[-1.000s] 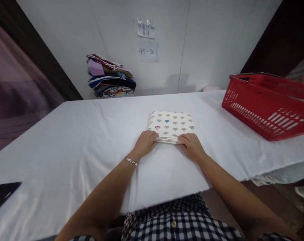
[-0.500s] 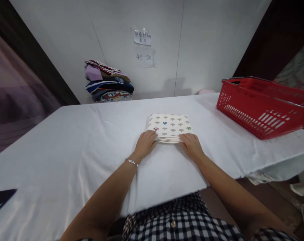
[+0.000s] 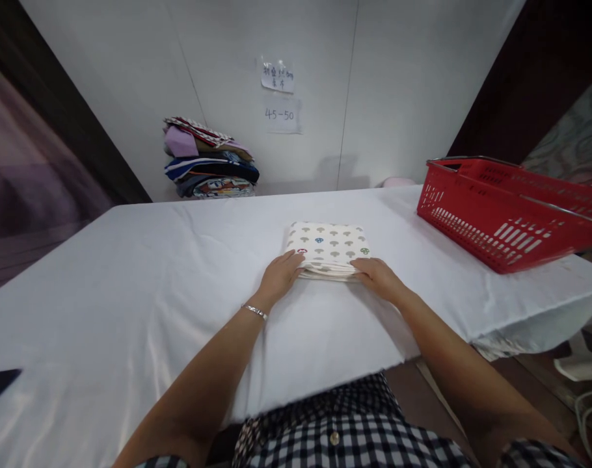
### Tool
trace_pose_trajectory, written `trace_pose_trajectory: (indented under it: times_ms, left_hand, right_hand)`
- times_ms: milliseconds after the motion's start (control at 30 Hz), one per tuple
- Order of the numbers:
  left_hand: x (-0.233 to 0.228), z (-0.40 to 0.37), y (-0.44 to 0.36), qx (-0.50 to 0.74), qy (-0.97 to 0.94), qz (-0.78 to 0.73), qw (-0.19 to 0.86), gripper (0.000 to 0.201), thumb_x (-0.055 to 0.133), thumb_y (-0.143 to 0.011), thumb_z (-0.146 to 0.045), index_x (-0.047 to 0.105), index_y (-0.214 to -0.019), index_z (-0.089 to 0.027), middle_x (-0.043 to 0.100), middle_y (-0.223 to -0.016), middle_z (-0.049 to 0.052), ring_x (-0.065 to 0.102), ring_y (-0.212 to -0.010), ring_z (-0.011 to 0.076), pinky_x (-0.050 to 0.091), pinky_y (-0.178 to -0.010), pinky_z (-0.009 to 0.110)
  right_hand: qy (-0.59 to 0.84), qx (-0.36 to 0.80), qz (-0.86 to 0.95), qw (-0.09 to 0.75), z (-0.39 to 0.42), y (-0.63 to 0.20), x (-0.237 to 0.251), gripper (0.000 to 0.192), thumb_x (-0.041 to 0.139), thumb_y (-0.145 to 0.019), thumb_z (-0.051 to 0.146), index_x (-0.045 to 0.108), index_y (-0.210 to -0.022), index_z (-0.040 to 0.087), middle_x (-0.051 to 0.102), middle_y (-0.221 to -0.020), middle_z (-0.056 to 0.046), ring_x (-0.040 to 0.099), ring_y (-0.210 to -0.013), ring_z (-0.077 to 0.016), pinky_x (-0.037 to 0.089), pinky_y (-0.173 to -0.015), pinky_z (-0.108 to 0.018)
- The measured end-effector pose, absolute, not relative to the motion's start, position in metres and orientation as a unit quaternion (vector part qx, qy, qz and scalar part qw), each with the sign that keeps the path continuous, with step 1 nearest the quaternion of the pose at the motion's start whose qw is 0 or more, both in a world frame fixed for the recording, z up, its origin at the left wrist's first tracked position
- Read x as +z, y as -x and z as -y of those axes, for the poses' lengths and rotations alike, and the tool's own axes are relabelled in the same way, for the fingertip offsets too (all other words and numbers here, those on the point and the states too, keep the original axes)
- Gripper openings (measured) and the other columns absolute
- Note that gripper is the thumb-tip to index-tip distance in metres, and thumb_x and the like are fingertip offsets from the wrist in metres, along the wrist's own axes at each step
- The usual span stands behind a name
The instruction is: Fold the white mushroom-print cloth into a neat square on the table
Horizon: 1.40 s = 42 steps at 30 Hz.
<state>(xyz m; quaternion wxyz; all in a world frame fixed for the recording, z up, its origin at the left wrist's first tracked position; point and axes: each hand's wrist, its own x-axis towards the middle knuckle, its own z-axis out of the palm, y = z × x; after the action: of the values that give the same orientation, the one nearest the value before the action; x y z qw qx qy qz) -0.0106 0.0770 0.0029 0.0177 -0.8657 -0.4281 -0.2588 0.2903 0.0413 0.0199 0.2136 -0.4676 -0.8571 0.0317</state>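
Folded cloth [image 3: 328, 247], cream with a mushroom print, lies near the middle of our white-covered table [image 3: 130, 273], and both of our hands meet its near edge. Our left hand [image 3: 279, 278] is laid on the near left corner with fingers curled onto the layers; our right hand [image 3: 380, 278] covers the near right corner, fingers extended along the edge. Whether either hand pinches the layers or merely presses them flat, we cannot tell from this angle. Compared with 1 second ago, the cloth and both hands sit slightly further from us, and the right hand has flattened lower against the edge. A red basket [image 3: 501, 214] stands well apart at the right, and 1 stack of folded garments [image 3: 208, 159] rests against the far wall.
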Motion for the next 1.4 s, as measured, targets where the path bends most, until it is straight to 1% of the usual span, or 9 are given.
trace_pose_trajectory:
  times_ms: [100, 200, 367, 700, 867, 933, 1067, 1200, 1400]
  left_hand:
    - [0.007, -0.076, 0.008, -0.252, 0.859, 0.446, 0.002, 0.030, 0.043, -0.093, -0.028, 0.050, -0.121, -0.026, 0.054, -0.132, 0.000, 0.044, -0.127, 0.0189, 0.046, -0.097, 0.033]
    - [0.010, -0.074, 0.007, -0.241, 0.848, 0.472, -0.010, 0.029, 0.044, -0.092, -0.028, 0.050, -0.121, -0.028, 0.055, -0.131, -0.003, 0.043, -0.128, 0.0179, 0.048, -0.094, 0.031]
    - [0.011, -0.075, 0.008, -0.217, 0.854, 0.471, -0.032, 0.029, 0.044, -0.091, -0.027, 0.052, -0.119, -0.029, 0.056, -0.130, -0.002, 0.043, -0.128, 0.0186, 0.051, -0.090, 0.032]
    - [0.003, -0.073, 0.017, -0.220, 0.872, 0.435, -0.048, 0.040, 0.047, -0.090, -0.040, 0.048, -0.127, -0.025, 0.051, -0.136, 0.001, 0.034, -0.134, 0.0208, 0.046, -0.097, 0.035]
    - [0.007, -0.067, 0.005, -0.214, 0.868, 0.447, 0.015, 0.040, 0.053, -0.086, -0.042, 0.052, -0.122, -0.025, 0.052, -0.134, 0.005, 0.038, -0.130, 0.0287, 0.036, -0.102, 0.049]
    - [0.007, -0.067, 0.000, -0.218, 0.864, 0.452, 0.042, 0.037, 0.054, -0.086, -0.042, 0.053, -0.119, -0.026, 0.053, -0.133, 0.005, 0.040, -0.128, 0.0292, 0.032, -0.103, 0.053]
    - [0.006, -0.067, -0.005, -0.236, 0.870, 0.428, 0.073, 0.032, 0.053, -0.087, -0.038, 0.055, -0.116, -0.024, 0.053, -0.133, 0.006, 0.040, -0.129, 0.0259, 0.025, -0.107, 0.052]
    - [0.005, -0.068, -0.008, -0.240, 0.884, 0.396, 0.063, 0.034, 0.050, -0.089, -0.037, 0.053, -0.121, -0.024, 0.055, -0.130, 0.007, 0.041, -0.129, 0.0230, 0.022, -0.110, 0.050]
    - [0.004, -0.068, -0.021, -0.241, 0.876, 0.416, 0.045, 0.039, 0.054, -0.086, -0.041, 0.052, -0.122, -0.025, 0.060, -0.123, 0.006, 0.043, -0.127, 0.0251, 0.023, -0.110, 0.050]
  right_hand:
    - [0.465, 0.062, 0.858, 0.206, -0.045, -0.294, 0.028, 0.028, 0.044, -0.089, 0.023, 0.061, -0.112, 0.025, 0.067, -0.111, -0.004, 0.062, -0.098, -0.0202, 0.049, -0.083, -0.034]
    - [0.494, 0.079, 0.839, 0.213, -0.047, -0.297, 0.029, 0.032, 0.046, -0.088, 0.023, 0.060, -0.116, 0.026, 0.063, -0.120, -0.004, 0.061, -0.105, -0.0221, 0.050, -0.085, -0.037]
    - [0.526, 0.126, 0.823, 0.173, -0.053, -0.301, 0.031, 0.036, 0.050, -0.084, 0.020, 0.059, -0.119, 0.025, 0.062, -0.121, -0.003, 0.060, -0.108, -0.0217, 0.049, -0.090, -0.037]
    - [0.499, -0.005, 0.854, 0.146, -0.048, -0.293, 0.017, 0.037, 0.040, -0.086, 0.011, 0.058, -0.116, 0.022, 0.061, -0.124, -0.006, 0.058, -0.111, -0.0211, 0.049, -0.087, -0.037]
    - [0.470, -0.058, 0.863, 0.178, -0.038, -0.293, 0.014, 0.034, 0.041, -0.087, 0.012, 0.056, -0.116, 0.021, 0.063, -0.120, -0.008, 0.054, -0.114, -0.0224, 0.037, -0.098, -0.046]
    - [0.468, -0.063, 0.859, 0.198, -0.039, -0.296, 0.012, 0.033, 0.041, -0.088, 0.013, 0.056, -0.116, 0.022, 0.064, -0.118, -0.007, 0.056, -0.112, -0.0211, 0.033, -0.101, -0.047]
    - [0.476, -0.057, 0.852, 0.211, -0.043, -0.299, 0.009, 0.033, 0.038, -0.087, 0.013, 0.056, -0.114, 0.022, 0.065, -0.114, -0.006, 0.059, -0.106, -0.0187, 0.033, -0.101, -0.046]
    - [0.477, -0.057, 0.853, 0.204, -0.043, -0.297, 0.007, 0.034, 0.038, -0.087, 0.010, 0.057, -0.113, 0.021, 0.066, -0.113, -0.006, 0.059, -0.105, -0.0188, 0.034, -0.101, -0.045]
    - [0.464, -0.056, 0.861, 0.202, -0.044, -0.296, 0.006, 0.029, 0.043, -0.088, 0.018, 0.058, -0.113, 0.021, 0.066, -0.113, -0.008, 0.059, -0.105, -0.0208, 0.035, -0.099, -0.047]
